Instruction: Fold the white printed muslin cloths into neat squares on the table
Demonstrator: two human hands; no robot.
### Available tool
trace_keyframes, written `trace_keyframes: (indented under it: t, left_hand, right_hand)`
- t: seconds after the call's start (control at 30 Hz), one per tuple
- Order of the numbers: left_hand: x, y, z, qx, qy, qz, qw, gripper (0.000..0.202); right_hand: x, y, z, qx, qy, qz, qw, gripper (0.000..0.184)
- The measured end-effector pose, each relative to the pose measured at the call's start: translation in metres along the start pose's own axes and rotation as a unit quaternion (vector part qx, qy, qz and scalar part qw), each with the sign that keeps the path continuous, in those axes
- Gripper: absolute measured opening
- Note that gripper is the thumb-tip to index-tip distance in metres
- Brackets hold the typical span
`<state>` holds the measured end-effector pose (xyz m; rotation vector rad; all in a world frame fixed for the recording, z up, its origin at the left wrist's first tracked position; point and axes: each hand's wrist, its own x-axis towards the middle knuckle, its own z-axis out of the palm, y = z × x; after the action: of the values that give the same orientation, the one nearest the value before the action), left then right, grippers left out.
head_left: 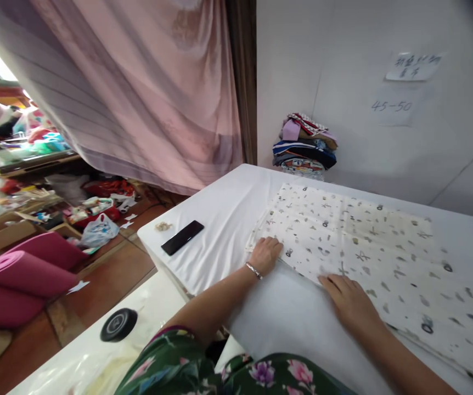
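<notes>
Item: printed cloth (364,241), layered flat, across the bench's (220,219) right half. We judge it light, soft and limp, apt to slide; best pinched at its corners. Our left hand (266,253) curls on the near-left corner, and we cannot tell whether it grips; our right hand (349,299) lies flat and open on the near edge.

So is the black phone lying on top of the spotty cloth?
No, the phone lies on the white table cover, apart from the spotty cloth.
</notes>
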<state>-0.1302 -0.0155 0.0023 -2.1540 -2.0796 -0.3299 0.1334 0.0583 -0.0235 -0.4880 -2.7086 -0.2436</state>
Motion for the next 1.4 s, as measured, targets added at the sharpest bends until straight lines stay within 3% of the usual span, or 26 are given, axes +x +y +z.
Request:
trace_keyframes:
  t: [0.2,0.33,0.4,0.53,0.63,0.87,0.93,1.17,1.27,1.33,1.4]
  left_hand:
    - [-0.017,-0.038,-0.011,-0.017,0.017,-0.150,0.988,0.028]
    - [-0.023,-0.049,-0.012,-0.077,0.058,-0.260,0.961,0.038]
    - [-0.023,-0.050,-0.011,-0.147,0.079,-0.332,0.928,0.040]
    - [-0.020,-0.050,-0.007,-0.358,0.105,-0.439,0.817,0.041]
    - [-0.019,-0.052,-0.003,-0.441,0.109,-0.455,0.766,0.040]
    - [-0.020,-0.059,-0.001,-0.493,0.156,-0.437,0.736,0.044]
    - [-0.022,-0.062,-0.002,-0.517,0.175,-0.434,0.717,0.042]
    - [-0.027,-0.063,-0.004,-0.684,0.185,-0.436,0.555,0.042]
    - [-0.029,-0.060,-0.009,-0.720,0.183,-0.443,0.503,0.036]
    - [-0.030,-0.058,-0.011,-0.723,0.185,-0.449,0.492,0.033]
    - [-0.031,-0.057,-0.011,-0.717,0.191,-0.444,0.502,0.035]
  right_hand:
    - [0.028,-0.022,0.007,0.027,-0.022,0.015,0.999,0.037]
    - [0.052,-0.036,0.009,0.041,-0.040,0.025,0.998,0.038]
    - [0.066,-0.044,0.011,0.052,-0.046,0.026,0.997,0.036]
    - [0.091,-0.060,0.016,0.094,-0.048,0.036,0.994,0.028]
    - [0.110,-0.067,0.018,0.140,-0.053,0.057,0.987,0.023]
    - [0.159,-0.084,0.027,0.236,-0.030,0.084,0.968,0.025]
    - [0.170,-0.090,0.032,0.260,-0.025,0.085,0.962,0.023]
    - [0.184,-0.100,0.047,0.351,0.003,0.095,0.932,0.019]
    - [0.184,-0.100,0.050,0.369,0.004,0.110,0.923,0.020]
    - [0.183,-0.100,0.050,0.375,0.001,0.118,0.919,0.021]
    - [0.183,-0.100,0.050,0.386,0.003,0.124,0.914,0.021]
